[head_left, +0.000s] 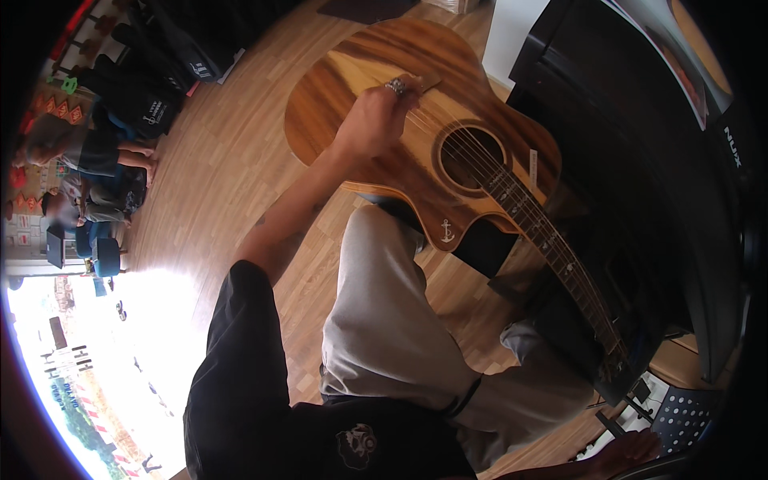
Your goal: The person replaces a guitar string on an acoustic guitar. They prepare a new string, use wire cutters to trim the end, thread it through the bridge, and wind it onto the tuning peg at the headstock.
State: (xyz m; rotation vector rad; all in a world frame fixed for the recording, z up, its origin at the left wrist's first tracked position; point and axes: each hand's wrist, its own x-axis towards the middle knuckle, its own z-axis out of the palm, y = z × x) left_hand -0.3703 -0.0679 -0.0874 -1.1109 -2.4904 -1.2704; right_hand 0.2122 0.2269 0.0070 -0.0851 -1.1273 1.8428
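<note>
An acoustic guitar (376, 60) with striped brown wood lies face up in front of me, its neck slanting down to the right. My left hand (376, 120), with a ring on one finger, is closed at the guitar's bridge (430, 82), by the ends of the strings. Whatever its fingers may hold is hidden behind the knuckles. The sound hole (474, 158) sits beyond that hand, and a white anchor mark (446, 231) shows near the cutaway. Far down at the lower right rim, my right hand (632, 450) is in shadow beside a dark curved edge; its fingers are unclear.
A large black piece of equipment (620, 76) stands close along the right. Black cases (132, 96) line the upper left, with people (92, 152) near the left rim. Bright glass (104, 376) fills the lower left. A dotted dark panel (684, 420) is at lower right.
</note>
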